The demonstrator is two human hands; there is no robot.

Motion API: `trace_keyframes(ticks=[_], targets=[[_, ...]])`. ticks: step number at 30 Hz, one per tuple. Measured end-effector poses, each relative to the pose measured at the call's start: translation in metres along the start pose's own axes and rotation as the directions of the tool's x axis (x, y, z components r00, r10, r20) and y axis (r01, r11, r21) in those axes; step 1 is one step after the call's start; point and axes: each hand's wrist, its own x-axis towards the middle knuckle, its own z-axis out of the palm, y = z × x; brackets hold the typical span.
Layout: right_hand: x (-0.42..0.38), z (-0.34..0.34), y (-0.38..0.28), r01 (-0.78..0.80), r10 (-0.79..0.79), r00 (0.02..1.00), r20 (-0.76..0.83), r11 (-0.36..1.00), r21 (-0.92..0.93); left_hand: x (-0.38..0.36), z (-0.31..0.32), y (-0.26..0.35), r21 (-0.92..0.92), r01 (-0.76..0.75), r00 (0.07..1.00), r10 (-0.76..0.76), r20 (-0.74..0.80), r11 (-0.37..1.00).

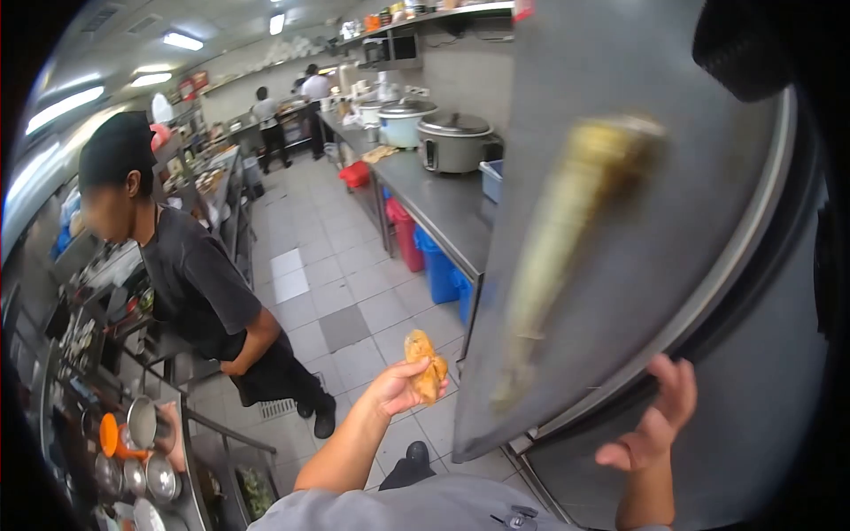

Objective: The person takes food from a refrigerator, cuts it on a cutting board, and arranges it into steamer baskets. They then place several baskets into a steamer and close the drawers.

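Observation:
Pinched in my left hand [397, 388] is an orange-yellow piece of food [427, 367] that looks like chicken; its exact kind is not clear. It is held out above the tiled floor. My right hand [655, 420] is raised at the right, fingers apart and holding nothing. Close to it stands a large grey metal door [496, 354], swung out, with a long worn handle [567, 234] blurred by nearness or motion. The door's lower corner lies between my two hands.
A person [204, 265] in dark clothes and cap stands at the left counter. Steel bowls [164, 478] are at the lower left. Along the right runs a steel counter [434, 212] with a large cooker [453, 146]; blue bins [436, 265] stand below. Other people work far back.

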Motion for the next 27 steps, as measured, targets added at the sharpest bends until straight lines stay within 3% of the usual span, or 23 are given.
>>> trace_keyframes(ticks=[2,4,5,8,10,12,13,21,23,24,26,27], targets=[[-0.002,0.015,0.013,0.017,-0.058,0.970,-0.237,0.985,-0.171,0.007,-0.011,0.017,0.019,-0.039,0.995,0.040,-0.094,0.999],[-0.004,0.027,0.028,-0.026,-0.128,0.915,-0.383,0.928,-0.371,0.014,-0.037,0.035,-0.015,-0.181,0.948,0.170,-0.267,0.983],[-0.020,0.038,0.018,-0.022,-0.130,0.916,-0.379,0.928,-0.372,0.009,-0.071,0.035,-0.010,-0.222,0.931,0.209,-0.301,0.975],[-0.019,0.084,0.064,0.093,-0.145,0.988,-0.050,0.825,-0.558,0.016,-0.126,0.074,-0.069,-0.303,0.904,0.264,-0.338,0.950],[-0.047,0.138,0.110,-0.104,0.119,0.993,-0.027,0.704,-0.702,0.028,-0.156,0.100,0.011,-0.312,0.852,0.286,-0.438,0.950],[-0.104,0.175,0.163,-0.028,0.341,0.938,0.063,0.255,-0.967,0.038,-0.183,0.132,0.040,-0.287,0.823,0.267,-0.501,0.957],[-0.121,0.185,0.178,0.056,0.312,0.942,0.126,0.223,-0.973,0.043,-0.182,0.151,0.039,-0.297,0.792,0.269,-0.549,0.954],[-0.228,0.278,0.170,0.001,0.398,0.915,0.060,0.146,-0.989,0.071,-0.283,0.270,0.093,-0.382,0.733,0.362,-0.576,0.920],[-0.231,0.327,0.156,-0.168,0.521,0.842,-0.139,0.009,-0.986,0.082,-0.306,0.299,0.079,-0.398,0.707,0.360,-0.608,0.914],[-0.229,0.363,0.152,-0.169,0.527,0.839,-0.134,0.019,-0.985,0.090,-0.323,0.314,0.061,-0.433,0.673,0.367,-0.642,0.900],[-0.227,0.449,0.146,-0.562,0.636,0.649,-0.418,0.031,-0.827,0.108,-0.358,0.347,0.053,-0.469,0.627,0.374,-0.684,0.882],[-0.235,0.486,0.143,-0.637,0.818,0.458,-0.348,0.029,-0.771,0.115,-0.375,0.365,0.058,-0.507,0.580,0.390,-0.715,0.860]])
